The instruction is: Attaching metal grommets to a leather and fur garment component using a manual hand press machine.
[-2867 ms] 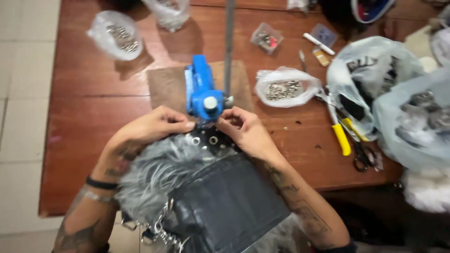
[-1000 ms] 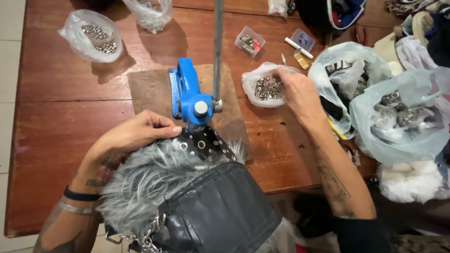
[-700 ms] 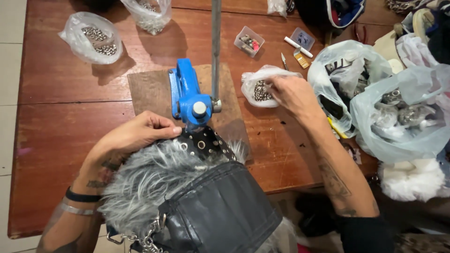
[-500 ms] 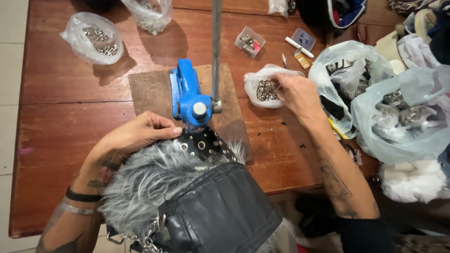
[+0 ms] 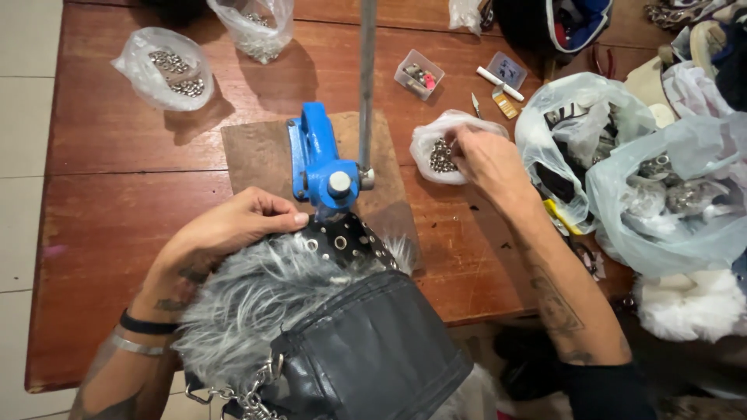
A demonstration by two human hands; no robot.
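A blue hand press (image 5: 320, 163) with a grey lever stands on a brown mat (image 5: 257, 152) on the wooden table (image 5: 117, 194). Under its head lies the black eyelet-studded edge (image 5: 342, 239) of a grey furry garment with a black leather panel (image 5: 373, 350). My left hand (image 5: 233, 225) presses that edge flat beside the press, fingertips pinched on the fabric. My right hand (image 5: 482, 159) reaches into a small clear bag of metal eyelets (image 5: 440, 148) to the right of the press, its fingers closed among the pieces.
Two more clear bags of metal parts (image 5: 167, 66) (image 5: 253, 27) sit at the far left. Small plastic boxes (image 5: 419, 74), a white marker (image 5: 498, 82) and large plastic bags (image 5: 661, 194) crowd the right. White fluff (image 5: 685, 303) lies at the right edge.
My right hand left the press, reached right to the eyelet bag and now digs in it. My left hand has stayed on the studded edge.
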